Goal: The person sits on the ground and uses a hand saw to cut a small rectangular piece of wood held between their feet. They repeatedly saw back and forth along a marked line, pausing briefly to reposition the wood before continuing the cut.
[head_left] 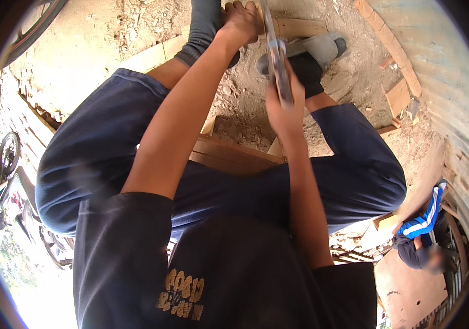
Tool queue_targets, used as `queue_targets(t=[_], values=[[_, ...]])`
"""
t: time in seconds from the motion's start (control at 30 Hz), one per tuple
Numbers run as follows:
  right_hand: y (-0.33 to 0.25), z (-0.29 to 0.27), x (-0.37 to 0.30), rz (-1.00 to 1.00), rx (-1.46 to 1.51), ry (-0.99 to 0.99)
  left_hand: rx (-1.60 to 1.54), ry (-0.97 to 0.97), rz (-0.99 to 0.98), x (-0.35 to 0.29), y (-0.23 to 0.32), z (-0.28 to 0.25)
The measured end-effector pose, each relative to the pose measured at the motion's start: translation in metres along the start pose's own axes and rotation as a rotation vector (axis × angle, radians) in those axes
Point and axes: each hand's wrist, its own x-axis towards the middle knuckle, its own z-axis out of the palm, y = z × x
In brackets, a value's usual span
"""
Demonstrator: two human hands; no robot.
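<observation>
My right hand (pixel 287 104) is closed around the handle of what looks like a handsaw (pixel 279 68), blurred by motion. Its thin grey blade points away from me, past the top edge of the picture. Just left of the blade, my left hand (pixel 240 23) has its fingers curled over a piece of wood (pixel 260 19), pressing on it beside my foot. Much of that piece is hidden by the hand. A wooden plank (pixel 303 27) lies on the ground close by, in front of my other foot in a grey sandal (pixel 322 52).
I sit on a wooden seat (pixel 234 151) over bare dirt. Wood offcuts (pixel 398 98) and a row of bricks (pixel 380 27) line a corrugated metal wall (pixel 454 66) at right. Another person (pixel 418 247) is at lower right. Motorbikes (pixel 9 186) stand at left.
</observation>
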Motion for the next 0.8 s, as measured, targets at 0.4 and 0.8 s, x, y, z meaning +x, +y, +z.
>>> queue_targets(t=[0.4,0.8], values=[[-0.007,0.007,0.029,0.038,0.017,0.005,-0.066,-0.138,0.0,0.005,-0.003,-0.008],[-0.004,0.008,0.027,0.095,0.06,0.023,-0.156,-0.231,-0.089,0.011,-0.004,-0.006]])
